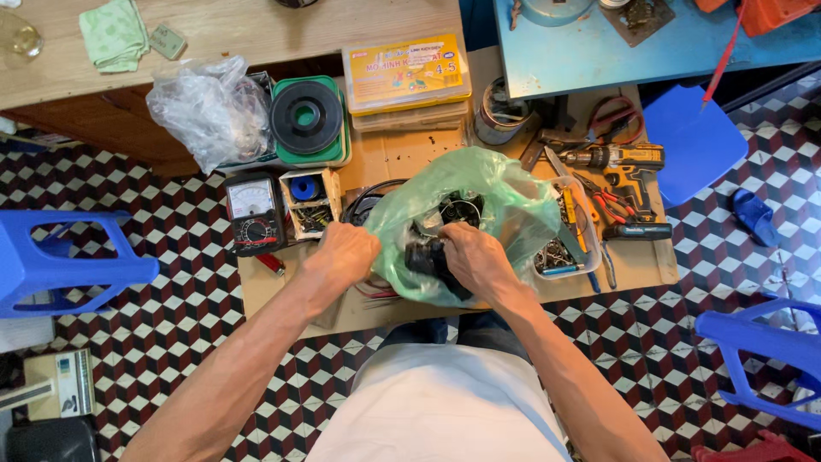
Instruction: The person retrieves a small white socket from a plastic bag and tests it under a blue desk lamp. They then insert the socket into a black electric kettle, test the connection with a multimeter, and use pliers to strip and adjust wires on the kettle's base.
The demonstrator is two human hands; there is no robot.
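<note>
Left hand [345, 254] grips the rim of the green plastic bag [505, 201], right hand [475, 257] clutches a black part [425, 257] inside it, on the cardboard surface [402, 158]. Beyond sit a multimeter [253, 211], cordless drill [623, 162] and yellow box [405, 72].

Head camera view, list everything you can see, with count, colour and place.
plastic bag: one, green, board centre
black part: one, in bag
meter: one, black, left of bag
wire spool: one, black on green, above meter
clear bag: one, upper left
flat box: one, yellow, top centre
drill: one, yellow-black, right
stools: two, blue, either side
left hand: gripping bag's edge
right hand: on black part
</note>
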